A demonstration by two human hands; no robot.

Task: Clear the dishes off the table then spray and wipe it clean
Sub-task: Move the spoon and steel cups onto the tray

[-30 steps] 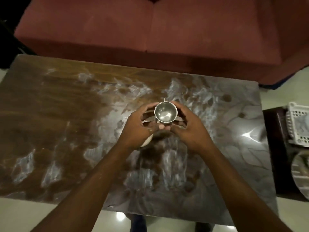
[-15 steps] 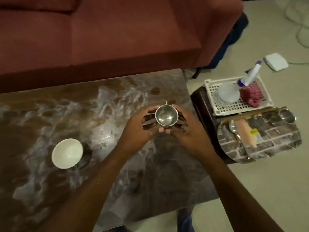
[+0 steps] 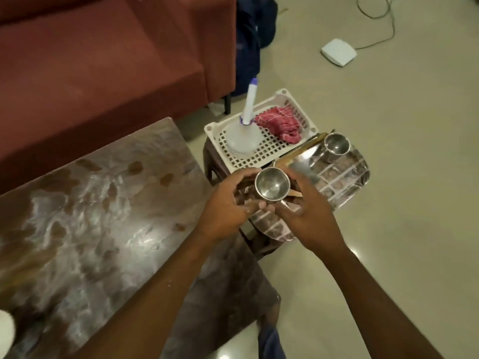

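Note:
A small steel cup [image 3: 271, 183] is held between both hands. My left hand [image 3: 228, 203] curls round its left side and my right hand [image 3: 305, 213] round its right side. The cup hangs over the near end of a shiny steel tray [image 3: 344, 177] that lies on a dark stool. A second steel cup [image 3: 337, 144] stands at the tray's far end. The brown marbled table [image 3: 90, 216] lies to the left, with the edge of a white bowl [image 3: 6, 332] at its near left corner.
A white plastic basket [image 3: 261, 151] behind the tray holds a spray bottle [image 3: 246, 125] and a red checked cloth [image 3: 282, 123]. A red sofa [image 3: 103, 60] runs behind the table. A white box with a cable [image 3: 339, 51] lies on the tiled floor.
Both hands have carried the steel cup rightward off the table to above the tray on the stool. My view turned right, so the white bowl slid to the left edge.

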